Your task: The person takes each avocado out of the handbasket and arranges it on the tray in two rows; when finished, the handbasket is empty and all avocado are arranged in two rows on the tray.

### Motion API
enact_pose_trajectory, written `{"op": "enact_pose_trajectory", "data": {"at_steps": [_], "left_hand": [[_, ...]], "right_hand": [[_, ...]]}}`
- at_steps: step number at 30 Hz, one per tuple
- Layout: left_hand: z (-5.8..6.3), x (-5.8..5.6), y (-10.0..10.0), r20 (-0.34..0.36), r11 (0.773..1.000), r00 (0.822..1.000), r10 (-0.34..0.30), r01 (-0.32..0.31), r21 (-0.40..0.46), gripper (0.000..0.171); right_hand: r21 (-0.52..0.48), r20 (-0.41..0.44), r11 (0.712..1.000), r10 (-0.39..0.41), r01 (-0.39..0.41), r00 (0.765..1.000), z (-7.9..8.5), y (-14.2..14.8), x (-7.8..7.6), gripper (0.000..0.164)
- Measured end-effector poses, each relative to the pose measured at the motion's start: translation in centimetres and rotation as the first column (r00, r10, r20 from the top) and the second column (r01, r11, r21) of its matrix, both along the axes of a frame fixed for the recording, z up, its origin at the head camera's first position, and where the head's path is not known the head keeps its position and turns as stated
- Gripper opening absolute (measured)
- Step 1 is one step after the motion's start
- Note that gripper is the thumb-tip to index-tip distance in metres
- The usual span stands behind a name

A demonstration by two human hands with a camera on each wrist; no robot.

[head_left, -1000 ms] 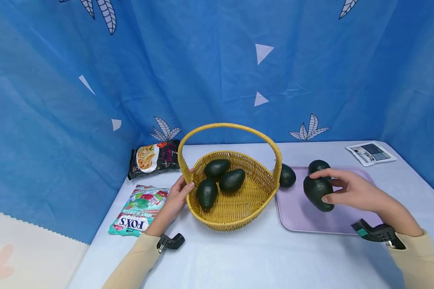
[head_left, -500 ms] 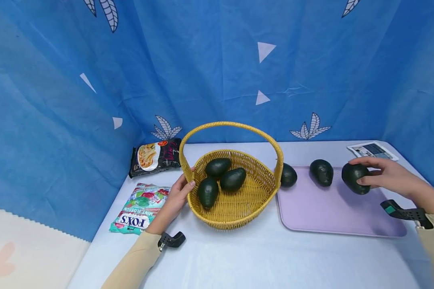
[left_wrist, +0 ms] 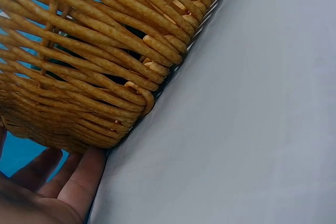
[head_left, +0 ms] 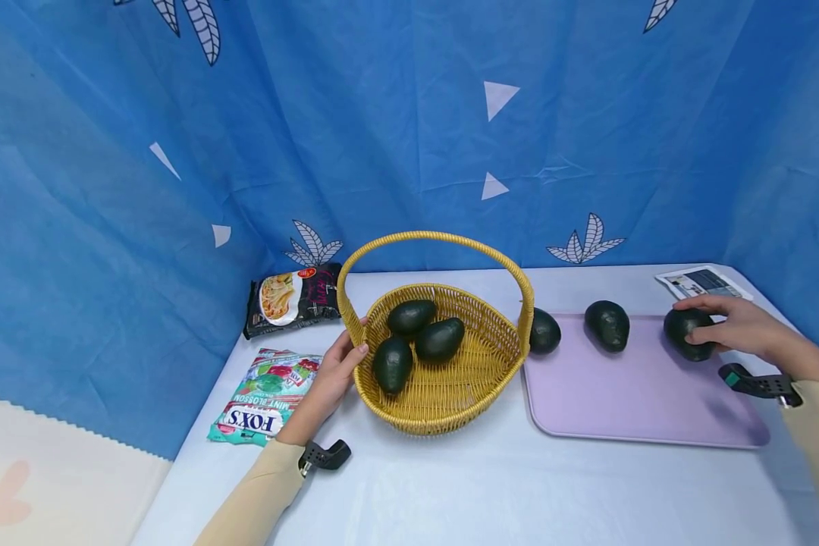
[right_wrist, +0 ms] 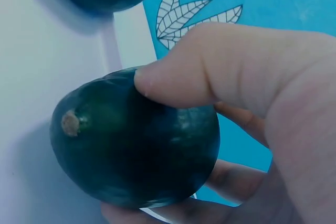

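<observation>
In the head view my right hand (head_left: 744,330) grips a dark green avocado (head_left: 688,334) at the back right of a lilac tray (head_left: 628,402). The right wrist view shows the thumb on this avocado (right_wrist: 131,140), fingers curled round its other side, stem end to the left. My left hand (head_left: 331,375) holds the left side of a yellow wicker basket (head_left: 457,387), thumb at the rim by the handle's base. Its fingers (left_wrist: 84,182) touch the outer weave in the left wrist view. Inside the basket lie three avocados (head_left: 440,340).
A second avocado (head_left: 607,326) sits at the tray's back edge. Another avocado (head_left: 544,332), partly behind the basket handle, is at the tray's left corner. A black food packet (head_left: 293,299) and a FOX'S candy bag (head_left: 266,394) lie left; a white pouch (head_left: 703,282) lies back right.
My right hand has carried its avocado rightward from the tray's left-middle, then slightly farther right and down onto the tray's back right. The left hand and basket have stayed put.
</observation>
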State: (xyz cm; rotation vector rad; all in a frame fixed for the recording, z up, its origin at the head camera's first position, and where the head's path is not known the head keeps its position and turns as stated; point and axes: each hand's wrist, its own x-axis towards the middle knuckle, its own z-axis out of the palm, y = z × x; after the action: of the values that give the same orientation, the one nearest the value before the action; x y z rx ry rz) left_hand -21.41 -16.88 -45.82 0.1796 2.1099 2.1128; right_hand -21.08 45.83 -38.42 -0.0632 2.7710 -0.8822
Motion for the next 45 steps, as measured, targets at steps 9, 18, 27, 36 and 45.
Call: {"op": "enact_pose_trajectory", "data": {"at_steps": [9, 18, 27, 36, 45], "left_hand": [[-0.1, 0.0, 0.0, 0.003, 1.0, 1.0, 0.003, -0.003, -0.007, 0.057], [-0.1, 0.1, 0.2, 0.005, 1.0, 1.0, 0.002, -0.002, 0.004, 0.056], [-0.1, 0.1, 0.2, -0.003, 1.0, 1.0, -0.001, 0.001, 0.012, 0.057], [-0.3, 0.1, 0.0, -0.004, 1.0, 1.0, -0.003, 0.003, 0.026, 0.057], [-0.2, 0.0, -0.1, 0.002, 0.999, 1.0, -0.007, 0.007, 0.033, 0.057]], "right_hand": [[0.019, 0.024, 1.0, -0.013, 0.013, 1.0, -0.3, 0.3, -0.4, 0.062], [0.064, 0.026, 0.998, -0.03, 0.029, 0.999, -1.0, 0.5, -1.1, 0.065], [0.087, 0.02, 0.996, -0.036, 0.035, 0.999, -1.2, 0.6, -1.2, 0.066], [0.088, 0.033, 0.995, -0.047, 0.044, 0.998, -1.0, 0.7, -1.2, 0.073], [0.091, 0.007, 0.995, -0.04, 0.039, 0.999, -0.4, 0.8, -1.0, 0.073]]}}
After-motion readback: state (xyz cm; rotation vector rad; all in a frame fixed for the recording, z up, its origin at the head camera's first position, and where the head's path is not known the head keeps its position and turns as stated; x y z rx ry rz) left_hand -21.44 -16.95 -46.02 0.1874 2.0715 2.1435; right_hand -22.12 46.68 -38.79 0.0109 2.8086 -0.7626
